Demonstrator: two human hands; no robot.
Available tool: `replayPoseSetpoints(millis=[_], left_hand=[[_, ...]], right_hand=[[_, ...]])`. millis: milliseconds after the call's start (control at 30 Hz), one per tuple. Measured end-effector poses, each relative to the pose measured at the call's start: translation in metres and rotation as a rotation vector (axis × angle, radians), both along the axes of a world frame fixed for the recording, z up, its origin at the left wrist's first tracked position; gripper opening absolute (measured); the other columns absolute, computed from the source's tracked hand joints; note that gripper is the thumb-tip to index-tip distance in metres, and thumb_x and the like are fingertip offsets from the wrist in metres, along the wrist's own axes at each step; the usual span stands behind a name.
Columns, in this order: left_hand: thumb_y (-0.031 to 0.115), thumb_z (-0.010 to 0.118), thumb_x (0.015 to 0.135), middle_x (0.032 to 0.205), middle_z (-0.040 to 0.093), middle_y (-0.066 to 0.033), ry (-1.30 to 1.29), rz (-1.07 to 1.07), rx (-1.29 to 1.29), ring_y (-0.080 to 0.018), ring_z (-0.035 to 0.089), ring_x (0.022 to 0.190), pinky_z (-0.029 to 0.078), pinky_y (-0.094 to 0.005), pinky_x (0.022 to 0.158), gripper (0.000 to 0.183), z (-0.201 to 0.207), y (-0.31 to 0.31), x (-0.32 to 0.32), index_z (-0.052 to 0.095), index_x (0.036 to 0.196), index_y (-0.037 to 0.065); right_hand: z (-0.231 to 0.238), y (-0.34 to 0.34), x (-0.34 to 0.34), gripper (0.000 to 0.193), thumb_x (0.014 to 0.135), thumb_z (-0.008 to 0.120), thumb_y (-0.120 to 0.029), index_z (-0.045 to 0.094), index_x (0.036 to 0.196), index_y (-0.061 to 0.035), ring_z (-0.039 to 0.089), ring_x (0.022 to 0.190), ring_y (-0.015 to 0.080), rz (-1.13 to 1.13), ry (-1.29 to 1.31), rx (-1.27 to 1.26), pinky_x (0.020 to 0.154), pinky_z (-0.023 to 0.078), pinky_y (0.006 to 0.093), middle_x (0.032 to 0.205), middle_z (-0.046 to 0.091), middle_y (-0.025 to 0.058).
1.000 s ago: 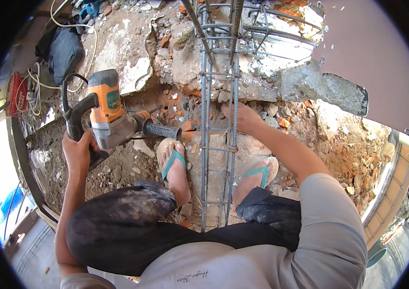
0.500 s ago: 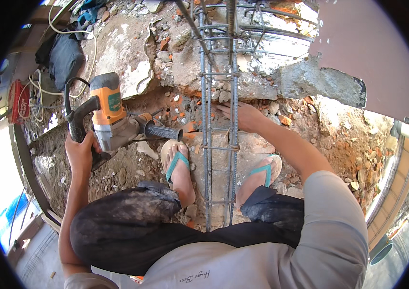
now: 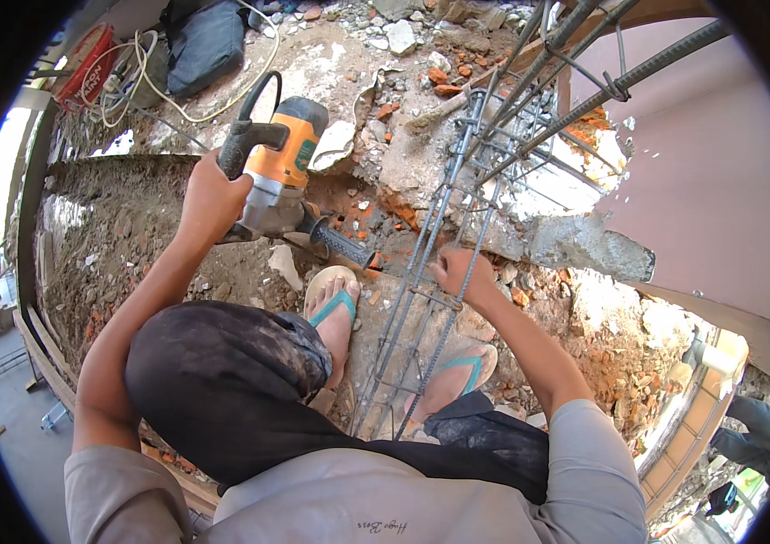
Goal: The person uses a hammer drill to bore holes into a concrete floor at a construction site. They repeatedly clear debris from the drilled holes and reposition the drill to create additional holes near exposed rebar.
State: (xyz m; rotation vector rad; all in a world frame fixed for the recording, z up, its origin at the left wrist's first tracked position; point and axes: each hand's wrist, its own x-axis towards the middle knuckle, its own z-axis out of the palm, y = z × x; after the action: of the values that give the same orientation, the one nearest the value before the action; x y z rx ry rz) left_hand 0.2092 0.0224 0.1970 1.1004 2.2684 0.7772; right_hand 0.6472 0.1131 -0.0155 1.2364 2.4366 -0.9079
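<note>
My left hand (image 3: 213, 195) grips the rear handle of an orange and grey rotary hammer drill (image 3: 278, 163). The tool stands to the left over broken ground, its black side handle (image 3: 340, 247) pointing toward the rebar cage (image 3: 430, 240). The bit's tip is hard to make out. My right hand (image 3: 451, 269) is among the cage's bars, low over the rubble, with its fingers curled in. One bar crosses in front of it, and whatever the fingers may hold is hidden. My sandalled feet (image 3: 335, 313) straddle the lower cage.
Thick rebar (image 3: 657, 68) slants toward the upper right. A broken concrete edge (image 3: 594, 247) juts beside a plain wall panel (image 3: 702, 163). A pale cable (image 3: 222, 107), a dark bag (image 3: 206, 50) and a red container (image 3: 86, 68) lie at the upper left. Loose brick and stone surround my feet.
The view has turned, so the cage now slants. My right hand's fingers have gone from stretched out to curled in. The left hand still grips the rotary hammer drill.
</note>
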Motion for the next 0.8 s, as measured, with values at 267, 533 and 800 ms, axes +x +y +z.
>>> replayPoseSetpoints(millis=[267, 533, 800], left_hand=[[0.014, 0.074, 0.098, 0.069, 0.069, -0.0073, 0.001, 0.014, 0.009, -0.0186, 0.067, 0.054, 0.053, -0.038, 0.055, 0.023, 0.001, -0.006, -0.006, 0.069, 0.112, -0.004], [0.014, 0.074, 0.096, 0.069, 0.071, -0.0097, 0.013, 0.027, -0.016, -0.0203, 0.07, 0.057, 0.055, -0.0397, 0.058, 0.032, -0.004, -0.012, -0.019, 0.07, 0.121, -0.006], [0.012, 0.074, 0.1, 0.068, 0.066, -0.0033, -0.017, 0.033, 0.021, -0.0138, 0.062, 0.052, 0.05, -0.0338, 0.052, 0.017, -0.003, -0.012, -0.014, 0.068, 0.107, -0.001]], right_hand=[[-0.032, 0.034, 0.0, 0.069, 0.1, 0.081, -0.036, 0.063, 0.164, -0.0152, 0.082, 0.094, 0.0437, -0.197, 0.141, -0.036, 0.088, 0.065, 0.0594, 0.1, 0.086, 0.02], [-0.032, 0.033, -0.008, 0.034, 0.1, 0.075, -0.034, 0.085, 0.123, -0.01, 0.081, 0.095, 0.0473, 0.032, 0.079, 0.048, 0.09, 0.064, 0.0587, 0.098, 0.084, 0.0227], [-0.005, 0.019, 0.043, 0.027, 0.111, 0.061, -0.032, 0.075, 0.124, -0.0124, 0.081, 0.103, 0.0427, 0.028, -0.067, -0.004, 0.091, 0.065, 0.0574, 0.111, 0.084, 0.0179]])
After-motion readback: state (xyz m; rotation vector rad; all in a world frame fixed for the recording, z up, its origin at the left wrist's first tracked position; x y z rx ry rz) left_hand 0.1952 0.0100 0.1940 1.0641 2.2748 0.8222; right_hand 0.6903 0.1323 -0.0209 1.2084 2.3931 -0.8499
